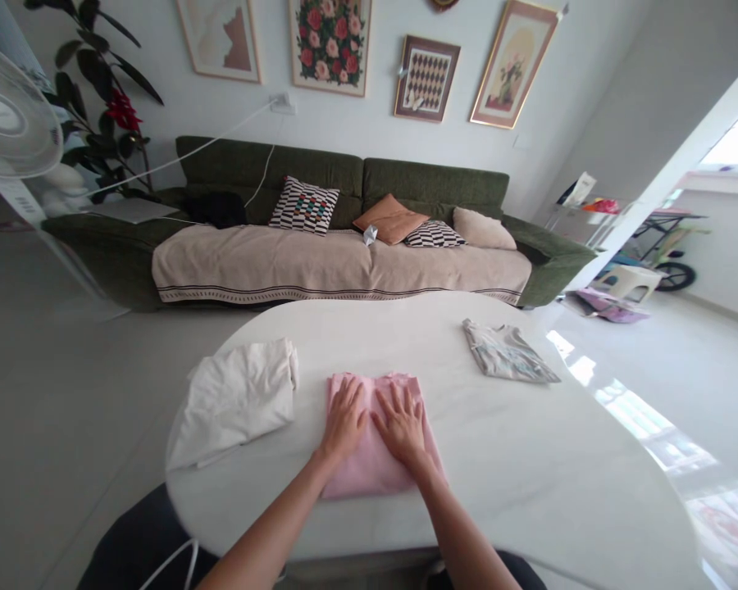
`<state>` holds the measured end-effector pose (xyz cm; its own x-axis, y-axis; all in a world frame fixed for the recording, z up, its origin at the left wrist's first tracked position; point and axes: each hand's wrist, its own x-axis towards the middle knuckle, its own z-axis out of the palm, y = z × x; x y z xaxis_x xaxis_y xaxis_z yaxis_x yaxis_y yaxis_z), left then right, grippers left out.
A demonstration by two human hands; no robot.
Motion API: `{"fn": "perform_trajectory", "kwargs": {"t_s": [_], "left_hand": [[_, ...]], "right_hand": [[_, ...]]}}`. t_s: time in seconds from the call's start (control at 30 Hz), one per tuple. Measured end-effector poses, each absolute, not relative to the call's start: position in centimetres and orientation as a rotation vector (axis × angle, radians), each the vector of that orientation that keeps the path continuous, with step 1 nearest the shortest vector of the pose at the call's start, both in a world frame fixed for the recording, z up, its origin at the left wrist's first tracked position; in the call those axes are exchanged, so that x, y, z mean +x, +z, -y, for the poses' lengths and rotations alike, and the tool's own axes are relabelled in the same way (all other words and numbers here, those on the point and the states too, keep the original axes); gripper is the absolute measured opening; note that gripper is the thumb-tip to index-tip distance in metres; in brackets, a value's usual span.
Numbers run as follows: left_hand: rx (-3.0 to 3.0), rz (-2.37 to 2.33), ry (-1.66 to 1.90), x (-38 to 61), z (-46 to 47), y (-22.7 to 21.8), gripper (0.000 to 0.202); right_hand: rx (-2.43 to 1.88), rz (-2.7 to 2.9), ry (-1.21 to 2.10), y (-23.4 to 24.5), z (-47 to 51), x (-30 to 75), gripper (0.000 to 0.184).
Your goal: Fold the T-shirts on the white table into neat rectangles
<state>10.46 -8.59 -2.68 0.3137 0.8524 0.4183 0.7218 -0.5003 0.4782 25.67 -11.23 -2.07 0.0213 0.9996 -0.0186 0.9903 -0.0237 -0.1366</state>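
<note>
A pink folded garment point(372, 463) lies flat on the white table point(498, 467) right in front of me. My left hand point(345, 416) rests flat on its upper left part, fingers stretched out. On the upper right part lies my right hand point(403, 422), palm down with the fingers spread. Neither hand grips the cloth. To the left is a white folded cloth point(239, 397), somewhat rumpled, reaching the table's left edge. A grey folded shirt point(507, 352) with a faint print sits farther off at the right.
Behind the table stands a green sofa point(430, 184) with a beige cover point(271, 262) and several cushions. A white fan point(12, 115) stands at the far left by a plant point(98, 74). The table's rounded edge curves close to my body.
</note>
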Motion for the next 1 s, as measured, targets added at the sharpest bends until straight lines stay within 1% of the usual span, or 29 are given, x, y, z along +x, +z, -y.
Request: {"fn": "perform_trajectory", "kwargs": {"t_s": [0.07,0.13,0.33,0.47,0.67,0.83,1.0], "left_hand": [[2.496,-1.460,0.769,11.1,8.5,-3.1,0.049],[2.517,-1.565,0.722,11.3,8.3,-3.6,0.052],[2.417,-1.837,0.749,11.3,8.7,-4.3,0.060],[2.408,-1.872,0.769,11.4,8.7,-4.2,0.065],[2.379,-1.982,0.770,11.8,8.5,-4.9,0.074],[2.366,-2.020,0.764,11.9,8.4,-5.5,0.080],[2.346,-1.983,0.806,11.8,8.2,-5.7,0.079]], "right_hand": [[-2.182,2.133,0.151,-2.2,11.1,25.8,0.051],[-2.177,2.130,0.140,-2.3,11.1,25.9,0.050],[-2.152,2.162,0.153,-2.2,11.0,26.2,0.052],[-2.109,2.208,0.194,-2.3,10.2,27.9,0.055],[-2.360,1.900,0.128,-4.1,9.1,29.3,0.064],[-2.345,1.908,0.118,-4.5,9.2,29.1,0.064],[-2.346,1.920,0.123,-4.1,9.3,29.0,0.065]]}}
